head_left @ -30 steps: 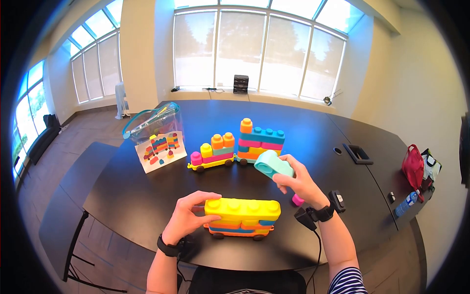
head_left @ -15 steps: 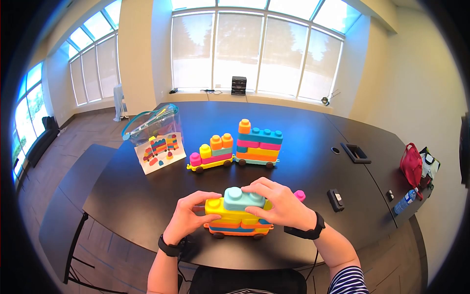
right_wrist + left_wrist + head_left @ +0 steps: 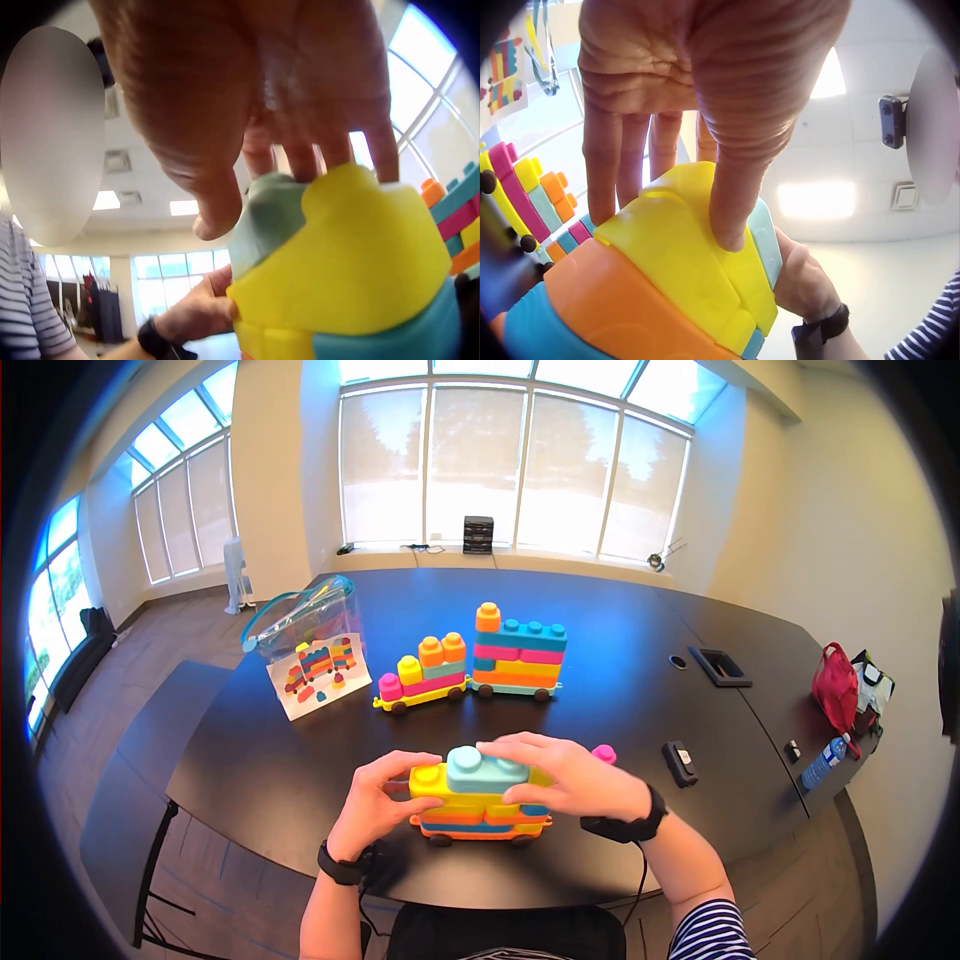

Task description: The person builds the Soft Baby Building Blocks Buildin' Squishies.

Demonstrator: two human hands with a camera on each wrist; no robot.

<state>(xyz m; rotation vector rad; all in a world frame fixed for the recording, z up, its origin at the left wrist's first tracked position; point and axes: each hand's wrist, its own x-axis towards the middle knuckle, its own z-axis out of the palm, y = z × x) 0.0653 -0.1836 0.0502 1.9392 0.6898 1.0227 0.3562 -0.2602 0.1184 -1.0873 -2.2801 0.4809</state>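
Note:
A block-built wagon on wheels stands before me, layered in orange, blue and yellow, with a long yellow block [image 3: 440, 785] on top. My left hand [image 3: 372, 805] grips the yellow block's left end, thumb on the near side and fingers on the far side. On the yellow block sits a pale teal two-stud block [image 3: 480, 770], one stud in from the left end. My right hand [image 3: 580, 780] holds it, thumb at its near side and fingers over its top and far side. In the right wrist view the teal block [image 3: 266, 217] shows behind the yellow block [image 3: 345, 262].
Two more block wagons, a low one [image 3: 430, 690] and a tall one [image 3: 520, 670], stand further back. A clear bag [image 3: 310, 610] and picture card [image 3: 318, 675] are at left. A pink block [image 3: 604, 754] lies behind my right hand; a black device [image 3: 680, 763] lies right.
My right hand has brought the pale teal block from the right down onto the yellow block. My left hand has kept its grip. The view has shifted slightly.

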